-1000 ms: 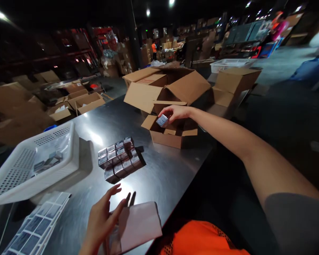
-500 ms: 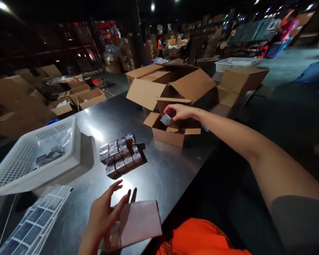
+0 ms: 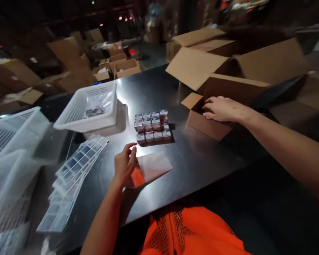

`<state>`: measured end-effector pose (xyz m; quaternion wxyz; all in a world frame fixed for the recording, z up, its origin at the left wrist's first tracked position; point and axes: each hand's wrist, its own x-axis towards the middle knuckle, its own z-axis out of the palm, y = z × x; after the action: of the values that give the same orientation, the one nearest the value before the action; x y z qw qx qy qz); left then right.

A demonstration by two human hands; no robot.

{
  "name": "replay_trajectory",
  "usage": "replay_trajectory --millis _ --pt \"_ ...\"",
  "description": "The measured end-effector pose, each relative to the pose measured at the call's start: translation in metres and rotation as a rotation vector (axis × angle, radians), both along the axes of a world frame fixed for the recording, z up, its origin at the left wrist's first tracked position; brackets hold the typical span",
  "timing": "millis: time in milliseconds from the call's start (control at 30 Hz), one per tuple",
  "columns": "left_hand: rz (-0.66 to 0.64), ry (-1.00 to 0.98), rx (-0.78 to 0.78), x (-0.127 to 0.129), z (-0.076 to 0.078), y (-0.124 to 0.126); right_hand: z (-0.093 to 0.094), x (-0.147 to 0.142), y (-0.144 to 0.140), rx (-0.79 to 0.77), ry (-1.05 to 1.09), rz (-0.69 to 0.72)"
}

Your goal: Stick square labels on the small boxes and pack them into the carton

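My left hand (image 3: 124,162) is open, fingers loosely curved, at the left end of a pale, shiny flat packet (image 3: 154,166). I cannot tell whether it touches the packet. Just beyond lie rows of small shiny boxes (image 3: 152,125) with pale labelled tops, some stacked. To the right, my right hand (image 3: 223,109) reaches over the opening of a small brown carton (image 3: 208,124). Its thumb and fingers are apart, with nothing visible between them. The carton's inside is mostly hidden behind the hand.
A white perforated basket (image 3: 85,122) holds clear plastic and small boxes at the left of the metal table (image 3: 186,177). Label sheets (image 3: 77,161) lie in front of it. A large open carton (image 3: 199,67) stands behind the small one. More white baskets (image 3: 18,127) are at far left.
My view has swung left and down. My right hand has lowered over the small carton, and the small box it held is out of sight. My left hand's fingers are closer together.
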<state>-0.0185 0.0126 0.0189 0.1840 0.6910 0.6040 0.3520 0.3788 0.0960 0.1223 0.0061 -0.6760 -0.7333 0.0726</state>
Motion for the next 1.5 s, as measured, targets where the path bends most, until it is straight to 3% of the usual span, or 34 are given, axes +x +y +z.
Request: replay_trajectory --millis 33,67,133,200,233,333,400,500,600,767,833,900,1000,1100,1200,1333,1500 --pt "0.006 -0.011 0.006 0.001 0.000 0.000 -0.002 -0.023 -0.010 0.100 0.057 0.085" --pt "-0.001 -0.024 0.017 0.003 -0.001 -0.001 -0.007 -0.049 -0.023 0.275 0.280 0.208" --pt "-0.033 -0.067 0.052 0.006 -0.003 -0.004 -0.025 -0.105 -0.049 0.300 0.428 0.375" --pt "-0.068 -0.132 0.097 0.008 -0.005 -0.008 -0.052 -0.156 -0.068 0.152 0.692 0.645" --pt "-0.070 -0.160 0.115 0.008 -0.006 -0.010 -0.066 -0.176 -0.073 0.062 0.798 0.679" --pt "-0.003 -0.167 0.133 0.006 -0.005 -0.009 -0.096 -0.208 -0.069 -0.172 1.019 0.567" --pt "0.114 -0.054 0.097 0.004 -0.004 -0.006 -0.106 -0.209 -0.062 -0.234 1.094 0.466" --pt "0.275 0.162 -0.027 0.004 -0.004 0.002 -0.115 -0.205 -0.057 -0.215 1.093 0.446" --pt "0.317 0.213 -0.116 0.005 -0.007 0.007 -0.120 -0.204 -0.065 -0.118 1.034 0.458" --pt "0.357 0.226 -0.169 0.000 -0.012 0.015 -0.101 -0.187 -0.069 0.302 0.939 0.838" --pt "0.339 0.223 -0.174 0.000 -0.012 0.017 -0.086 -0.172 -0.055 0.507 0.865 0.758" --pt "0.289 0.206 -0.166 0.001 -0.011 0.016 -0.078 -0.159 -0.031 0.668 0.670 0.551" --pt "0.189 0.152 -0.143 0.006 -0.012 0.011 -0.084 -0.149 0.006 0.724 0.332 0.441" --pt "0.102 0.089 -0.125 0.008 -0.012 0.006 -0.106 -0.147 0.023 0.747 0.238 0.456" --pt "0.052 -0.046 -0.123 0.009 -0.011 0.002 -0.119 -0.147 0.018 0.838 0.285 0.456" --pt "0.012 -0.266 -0.159 0.011 -0.007 0.001 -0.106 -0.151 0.000 1.005 0.409 0.513" --pt "-0.094 -0.504 -0.230 0.010 -0.008 0.005 -0.089 -0.178 -0.024 1.152 0.509 0.826"
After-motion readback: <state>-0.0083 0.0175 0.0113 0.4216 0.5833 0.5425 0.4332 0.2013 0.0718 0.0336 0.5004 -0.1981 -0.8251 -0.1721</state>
